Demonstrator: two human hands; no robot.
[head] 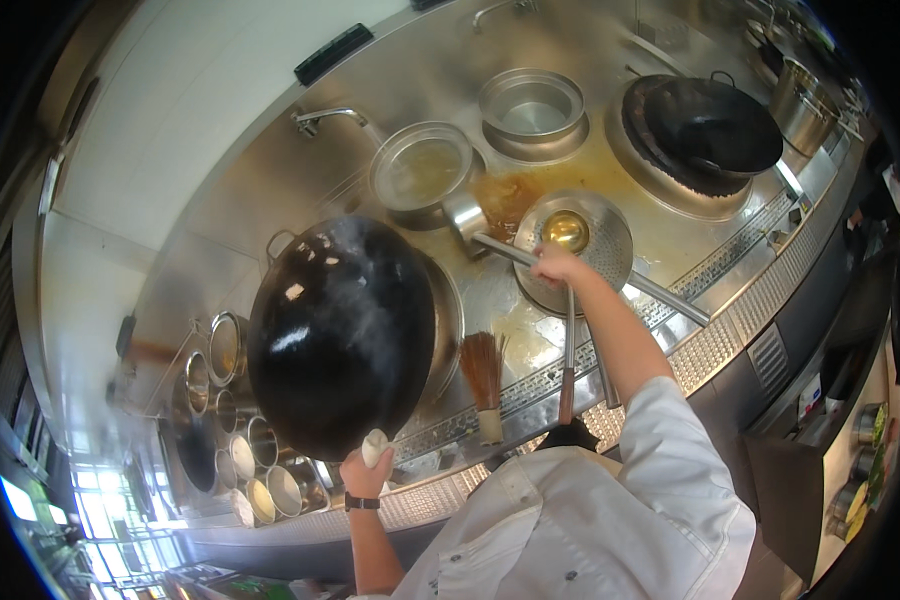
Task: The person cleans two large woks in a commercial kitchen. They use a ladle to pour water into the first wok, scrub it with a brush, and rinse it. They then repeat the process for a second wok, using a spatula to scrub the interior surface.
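Note:
A large black wok [337, 352] with rising steam sits tilted on the left burner, with several small pale pieces in its upper part. My left hand [366, 471] grips a folded white cloth [376, 448] at the wok's near rim. My right hand [556, 265] is closed on the metal handle of a deep ladle [466, 217], whose cup is beside a round water-filled pot [423, 166]. Under and beside that hand lies a perforated strainer [607, 251] holding a golden-looking ladle [565, 229]. A bamboo wok brush [482, 367] rests between the wok and the strainer.
A second metal pot [532, 105] stands at the back, with a black wok [709, 124] on the right burner. Several seasoning containers [261, 501] stand at the left. A faucet [330, 116] projects from the back wall. Grated drain channels [712, 349] run along the front edge.

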